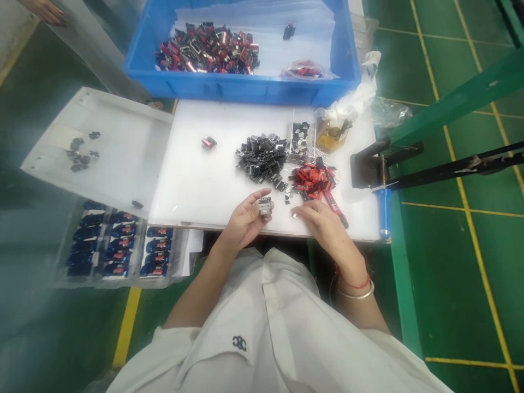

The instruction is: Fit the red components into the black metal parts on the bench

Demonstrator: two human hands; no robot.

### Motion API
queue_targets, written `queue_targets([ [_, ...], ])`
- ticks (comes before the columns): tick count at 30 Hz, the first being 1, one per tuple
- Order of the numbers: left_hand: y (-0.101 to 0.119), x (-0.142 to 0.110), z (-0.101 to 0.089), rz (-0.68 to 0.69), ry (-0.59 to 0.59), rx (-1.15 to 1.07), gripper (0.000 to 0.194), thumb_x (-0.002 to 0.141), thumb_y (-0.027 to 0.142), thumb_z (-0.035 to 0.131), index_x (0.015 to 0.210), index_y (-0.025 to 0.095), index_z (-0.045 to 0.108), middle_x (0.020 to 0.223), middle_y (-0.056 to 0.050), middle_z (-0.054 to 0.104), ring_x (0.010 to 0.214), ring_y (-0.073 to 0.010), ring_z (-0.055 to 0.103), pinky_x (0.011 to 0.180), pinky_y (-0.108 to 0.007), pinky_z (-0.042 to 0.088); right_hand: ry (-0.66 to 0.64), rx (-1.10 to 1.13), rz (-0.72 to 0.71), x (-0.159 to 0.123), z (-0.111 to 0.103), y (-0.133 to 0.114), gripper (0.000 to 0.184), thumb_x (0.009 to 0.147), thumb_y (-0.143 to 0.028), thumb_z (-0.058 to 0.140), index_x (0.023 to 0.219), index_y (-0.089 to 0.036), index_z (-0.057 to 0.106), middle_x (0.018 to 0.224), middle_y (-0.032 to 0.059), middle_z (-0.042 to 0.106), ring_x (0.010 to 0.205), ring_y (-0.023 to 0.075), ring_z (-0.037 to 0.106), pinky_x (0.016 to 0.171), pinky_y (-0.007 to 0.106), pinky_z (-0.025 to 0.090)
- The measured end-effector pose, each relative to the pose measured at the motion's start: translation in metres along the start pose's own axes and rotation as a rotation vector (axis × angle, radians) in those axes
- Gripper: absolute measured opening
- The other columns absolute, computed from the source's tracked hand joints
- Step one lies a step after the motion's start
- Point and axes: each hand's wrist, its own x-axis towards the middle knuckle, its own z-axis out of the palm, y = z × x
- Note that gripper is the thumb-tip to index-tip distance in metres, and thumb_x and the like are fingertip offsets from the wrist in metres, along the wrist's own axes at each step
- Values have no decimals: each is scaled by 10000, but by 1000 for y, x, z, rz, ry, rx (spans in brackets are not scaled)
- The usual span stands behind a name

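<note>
My left hand (pixel 245 218) is curled around a small grey and black part (pixel 265 207), held just above the front edge of the white table (pixel 196 180). My right hand (pixel 321 221) rests on the table beside it, fingertips pinched on a tiny silvery piece (pixel 294 215) too small to name. Just beyond the hands lie a heap of small black parts (pixel 262 156) and a heap of red parts (pixel 315 179). A red-handled tool (pixel 338 210) pokes out from under the right hand.
A blue bin (pixel 245 82) with mixed red and black parts stands at the back. A clear tray (pixel 102 147) with a few dark parts sits left, above packed blue items (pixel 118 245). Plastic bags (pixel 352 109) and a black lever tool (pixel 368 164) are at right. Another person's hand (pixel 45 11) shows top left.
</note>
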Motion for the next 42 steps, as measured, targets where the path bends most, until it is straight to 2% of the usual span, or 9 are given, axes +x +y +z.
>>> queue_targets([
  [3,2,-2,-1,-33,-34,-28,497,689,315,860,1111,147,658,879,-45,623,727,-96,552,714,-230,454,4,-6,8,1,0,3,271,998,-302,452,985,-269,720,902,72,630,840,205,634,732,327,535],
  [6,3,-4,-1,-53,-39,-62,458,687,300,863,1066,125,676,875,-47,623,749,-99,572,732,-223,470,90,62,37,3,-1,-1,235,973,-356,521,926,-266,732,902,72,649,831,210,640,732,348,548],
  [10,3,-5,1,-76,-32,-82,448,673,297,878,1035,112,690,886,-50,653,770,-97,609,753,-205,497,208,317,108,9,-6,-17,125,908,-355,645,912,-268,735,924,53,723,875,209,686,762,357,585],
  [13,1,-5,5,-95,-11,-59,420,687,301,869,1024,120,694,877,-48,678,769,-98,629,743,-200,509,269,561,219,15,-3,-32,121,851,-363,710,900,-256,739,866,28,746,766,182,703,667,327,604],
  [17,-2,-4,12,-117,22,-38,325,718,285,846,970,136,706,850,-37,697,761,-93,638,729,-194,517,350,742,324,22,10,-44,158,797,-379,747,881,-246,740,842,13,758,698,163,700,654,324,620],
  [22,-9,-2,17,-128,58,-17,249,763,283,804,946,133,727,870,-38,715,743,-87,640,698,-187,513,385,741,377,25,19,-45,151,815,-377,721,889,-246,730,865,12,765,736,168,712,703,335,624],
  [26,-12,-1,21,-141,116,-33,215,766,281,798,895,124,728,803,-21,698,691,-70,619,685,-187,498,391,739,398,23,21,-44,152,808,-372,729,889,-243,732,888,20,769,802,180,719,773,350,616],
  [35,-23,3,23,-127,153,-60,198,737,278,819,828,130,724,784,-16,693,716,-76,621,721,-198,496,396,694,438,19,21,-41,126,779,-348,746,850,-247,768,852,15,779,763,177,711,731,332,604],
  [42,-22,3,27,-146,165,-92,165,747,242,809,818,117,727,787,-19,699,704,-70,627,718,-190,500,394,585,326,17,21,-39,98,831,-294,708,886,-265,784,875,19,770,821,185,706,754,331,592],
])
